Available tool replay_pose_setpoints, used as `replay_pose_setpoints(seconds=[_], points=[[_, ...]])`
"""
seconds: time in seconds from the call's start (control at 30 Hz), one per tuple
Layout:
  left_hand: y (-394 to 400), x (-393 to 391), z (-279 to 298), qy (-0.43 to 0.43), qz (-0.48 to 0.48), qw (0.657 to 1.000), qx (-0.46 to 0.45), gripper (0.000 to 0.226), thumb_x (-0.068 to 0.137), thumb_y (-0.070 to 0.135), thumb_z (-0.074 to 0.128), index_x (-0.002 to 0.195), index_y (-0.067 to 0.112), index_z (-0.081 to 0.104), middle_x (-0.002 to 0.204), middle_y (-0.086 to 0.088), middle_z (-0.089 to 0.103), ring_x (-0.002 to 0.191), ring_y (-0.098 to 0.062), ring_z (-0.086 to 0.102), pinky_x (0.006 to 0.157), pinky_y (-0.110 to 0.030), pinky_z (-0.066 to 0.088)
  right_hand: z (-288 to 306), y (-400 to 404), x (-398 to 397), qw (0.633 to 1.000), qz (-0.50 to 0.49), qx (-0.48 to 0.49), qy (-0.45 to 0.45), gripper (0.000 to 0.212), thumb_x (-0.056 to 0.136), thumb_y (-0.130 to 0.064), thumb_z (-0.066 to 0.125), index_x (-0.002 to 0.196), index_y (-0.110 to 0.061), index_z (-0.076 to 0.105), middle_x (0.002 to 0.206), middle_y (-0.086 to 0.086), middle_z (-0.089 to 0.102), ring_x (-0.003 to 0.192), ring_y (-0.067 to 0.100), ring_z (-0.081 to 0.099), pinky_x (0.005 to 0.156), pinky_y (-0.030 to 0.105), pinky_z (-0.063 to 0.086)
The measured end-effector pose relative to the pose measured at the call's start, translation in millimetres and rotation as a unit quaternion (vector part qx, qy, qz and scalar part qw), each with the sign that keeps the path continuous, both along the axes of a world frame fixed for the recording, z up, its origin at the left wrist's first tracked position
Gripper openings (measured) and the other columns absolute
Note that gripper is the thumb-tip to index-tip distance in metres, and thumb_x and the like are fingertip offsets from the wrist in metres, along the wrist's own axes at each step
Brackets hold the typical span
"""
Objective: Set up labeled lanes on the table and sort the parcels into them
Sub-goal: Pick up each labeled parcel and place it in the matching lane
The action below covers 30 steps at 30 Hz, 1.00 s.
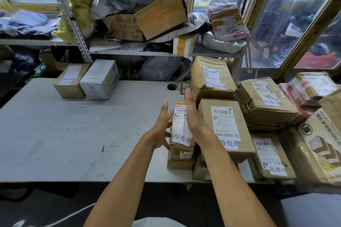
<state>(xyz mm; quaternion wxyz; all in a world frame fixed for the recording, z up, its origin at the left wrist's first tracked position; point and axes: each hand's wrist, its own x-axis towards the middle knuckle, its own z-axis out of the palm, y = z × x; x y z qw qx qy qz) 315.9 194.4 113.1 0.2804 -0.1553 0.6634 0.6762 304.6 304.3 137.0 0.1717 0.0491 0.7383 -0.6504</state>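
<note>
I am in a parcel sorting room: taped cardboard parcels [226,125] with shipping labels crowd my grey surface [73,134], and metal shelving [129,52] behind holds more packages.

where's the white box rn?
Head view, far left of the table: the white box stands at the back edge, touching a brown box on its left, below the shelf.

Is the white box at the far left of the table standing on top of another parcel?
No, the white box stands directly on the table, beside a brown box on its left.
</note>
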Motion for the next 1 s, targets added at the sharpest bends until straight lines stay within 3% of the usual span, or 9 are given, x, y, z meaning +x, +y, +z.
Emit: replay_pose_setpoints(seconds=[0.13,0.33,0.43,0.53,0.67,0.8,0.9,1.0], points=[[6.4,0.8,2.5,0.002,0.003,1.000,-0.013,0.089,0.078,0.090,0.006,0.156,0.050,0.022,0.166,-0.013,0.023,0.148,-0.051,0.024,0.107,-0.080,0.027,-1.0,1.8,4.9,1.000,0.011,0.019,-0.007,0.107,0.065,-0.106,0.022,0.157,-0.052,0.022,0.171,-0.003,0.021,0.160,0.024,0.012,0.125,0.064,0.010],[3.7,-1.0,-4.4,0.006,0.026,1.000,-0.006,0.081,0.085,0.086,0.006,0.155,0.050,0.026,0.168,-0.010,0.019,0.149,-0.051,0.019,0.107,-0.079,0.025,2.6,-0.7,11.0,0.999,0.017,0.050,-0.009,0.108,0.064,-0.106,0.023,0.155,-0.050,0.031,0.168,-0.002,0.029,0.157,0.026,0.022,0.123,0.063,0.020],[-1.3,2.4,-10.1,0.011,0.026,1.000,0.001,0.085,0.085,0.088,0.008,0.155,0.045,0.032,0.167,-0.007,0.023,0.149,-0.049,0.022,0.107,-0.078,0.029,11.0,-12.8,14.3,0.995,0.041,0.085,0.024,0.080,0.090,-0.085,0.019,0.160,-0.047,0.020,0.173,-0.004,0.014,0.160,0.025,0.005,0.125,0.064,0.011],[-16.6,10.6,-14.5,0.012,0.051,0.999,0.005,0.092,0.080,0.092,0.013,0.154,0.042,0.034,0.164,-0.007,0.032,0.146,-0.042,0.034,0.107,-0.072,0.037,10.2,-33.7,9.8,0.988,0.059,0.132,0.060,0.069,0.100,-0.073,0.020,0.162,-0.045,0.014,0.174,-0.007,0.002,0.160,0.022,-0.008,0.125,0.065,0.004],[-59.7,24.3,-13.1,0.052,0.111,0.991,-0.050,0.090,0.082,0.086,0.013,0.157,0.040,0.029,0.163,-0.007,0.033,0.147,-0.033,0.036,0.116,-0.061,0.033,3.1,-73.7,5.0,0.966,0.097,0.229,0.071,0.068,0.104,-0.065,0.029,0.164,-0.040,0.008,0.174,-0.005,-0.005,0.159,0.022,-0.012,0.125,0.057,0.000],[-130.5,41.7,-11.6,0.103,0.190,0.971,-0.102,0.068,0.101,0.067,0.012,0.160,0.034,0.024,0.166,-0.003,0.026,0.152,-0.024,0.025,0.123,-0.049,0.018,-0.5,-122.8,8.8,0.954,0.147,0.256,0.058,0.072,0.104,-0.063,0.035,0.164,-0.038,0.005,0.173,-0.003,-0.014,0.159,0.021,-0.017,0.127,0.052,0.001],[-191.3,58.2,-9.6,0.144,0.244,0.947,-0.153,0.063,0.106,0.058,0.015,0.161,0.028,0.025,0.167,0.003,0.022,0.154,-0.017,0.020,0.123,-0.040,0.015,-1.6,-172.6,14.2,0.940,0.166,0.287,0.081,0.076,0.105,-0.063,0.036,0.165,-0.035,-0.002,0.169,-0.001,-0.029,0.156,0.022,-0.026,0.128,0.047,-0.007],[-253.0,73.8,-15.5,0.169,0.312,0.908,-0.223,0.061,0.106,0.058,0.018,0.159,0.028,0.028,0.167,0.002,0.025,0.153,-0.017,0.021,0.125,-0.042,0.014,-2.1,-226.6,23.4,0.918,0.198,0.325,0.110,0.078,0.106,-0.061,0.034,0.164,-0.032,-0.008,0.166,0.004,-0.035,0.153,0.026,-0.032,0.124,0.045,-0.016]])
